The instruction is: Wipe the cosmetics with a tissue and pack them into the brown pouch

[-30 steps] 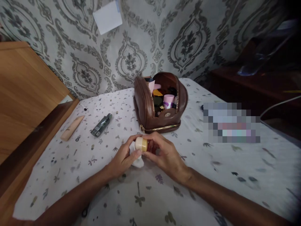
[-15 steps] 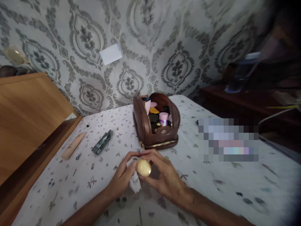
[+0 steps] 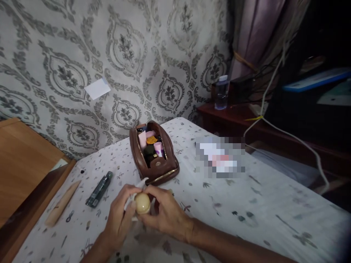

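Note:
Between my two hands is a small round container with a glossy cream-yellow top (image 3: 143, 203). My right hand (image 3: 168, 215) grips it from the right, thumb below and fingers over the top. My left hand (image 3: 118, 212) is closed on a crumpled white wipe (image 3: 130, 201), pressing it to the container's left side. Just beyond my fingers stands a brown leather toiletry bag (image 3: 138, 157), unzipped. Inside it show a pink-and-purple tube (image 3: 158, 149), an orange item (image 3: 151, 140) and several darker things I cannot make out.
On the patterned white sheet to the left lie a dark green bottle (image 3: 99, 190) and a beige tube (image 3: 62, 204). A blurred-out item (image 3: 219, 157) lies at right. Wooden furniture (image 3: 30, 157) borders the left; a dark red table (image 3: 210, 115) at right holds a water bottle (image 3: 221, 93).
The view has swung right, so everything sits further left in it. The wipe has shifted up around the container's left side and its end now sticks up behind my fingers.

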{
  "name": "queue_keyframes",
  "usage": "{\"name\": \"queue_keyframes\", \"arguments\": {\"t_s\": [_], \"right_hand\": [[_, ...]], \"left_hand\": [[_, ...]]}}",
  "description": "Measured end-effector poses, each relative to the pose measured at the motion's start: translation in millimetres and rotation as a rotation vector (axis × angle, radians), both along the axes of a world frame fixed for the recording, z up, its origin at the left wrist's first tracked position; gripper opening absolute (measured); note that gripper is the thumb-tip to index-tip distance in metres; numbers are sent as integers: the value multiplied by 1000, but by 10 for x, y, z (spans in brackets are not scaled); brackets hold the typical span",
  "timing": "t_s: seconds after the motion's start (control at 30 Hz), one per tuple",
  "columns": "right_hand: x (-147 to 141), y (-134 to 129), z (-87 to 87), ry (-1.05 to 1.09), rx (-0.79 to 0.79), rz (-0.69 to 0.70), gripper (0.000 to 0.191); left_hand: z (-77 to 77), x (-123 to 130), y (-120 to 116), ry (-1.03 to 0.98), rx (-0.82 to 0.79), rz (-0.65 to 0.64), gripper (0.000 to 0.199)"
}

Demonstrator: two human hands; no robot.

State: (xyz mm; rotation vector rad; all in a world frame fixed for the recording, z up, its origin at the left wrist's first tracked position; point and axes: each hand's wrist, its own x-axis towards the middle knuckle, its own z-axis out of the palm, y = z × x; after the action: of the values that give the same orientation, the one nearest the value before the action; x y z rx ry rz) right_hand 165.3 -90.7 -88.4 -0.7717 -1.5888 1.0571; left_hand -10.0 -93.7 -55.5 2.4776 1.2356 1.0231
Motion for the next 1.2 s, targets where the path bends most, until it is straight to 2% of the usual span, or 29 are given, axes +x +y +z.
{"name": "queue_keyframes", "arguments": {"t_s": [0.1, 0.2, 0.37, 0.47, 0.6, 0.8, 0.93, 1.1, 1.2], "right_hand": [[57, 55, 77, 31, 51, -59, 23], [155, 121, 191, 66, 33, -89, 24], [398, 261, 433, 153, 22, -256, 42], [554, 410, 575, 120, 24, -334, 44], [684, 636, 731, -15, 69, -306, 37], [707, 877, 846, -239, 153, -237, 40], [666, 969, 888, -418, 177, -197, 27], [582, 1031, 981, -682, 301, -232, 25], [542, 1056, 1052, -800, 265, -172, 20]], "left_hand": [[259, 90, 165, 29, 64, 47, 23], [432, 170, 370, 157, 179, 86, 33], [578, 250, 610, 609, 266, 237, 44], [628, 261, 638, 748, 267, 254, 45], [664, 251, 631, 757, 257, 234, 43], [617, 179, 678, 685, 372, 185, 37], [561, 140, 731, 645, 449, 155, 36], [525, 121, 767, 619, 494, 136, 35], [528, 121, 767, 611, 499, 128, 35]]}}
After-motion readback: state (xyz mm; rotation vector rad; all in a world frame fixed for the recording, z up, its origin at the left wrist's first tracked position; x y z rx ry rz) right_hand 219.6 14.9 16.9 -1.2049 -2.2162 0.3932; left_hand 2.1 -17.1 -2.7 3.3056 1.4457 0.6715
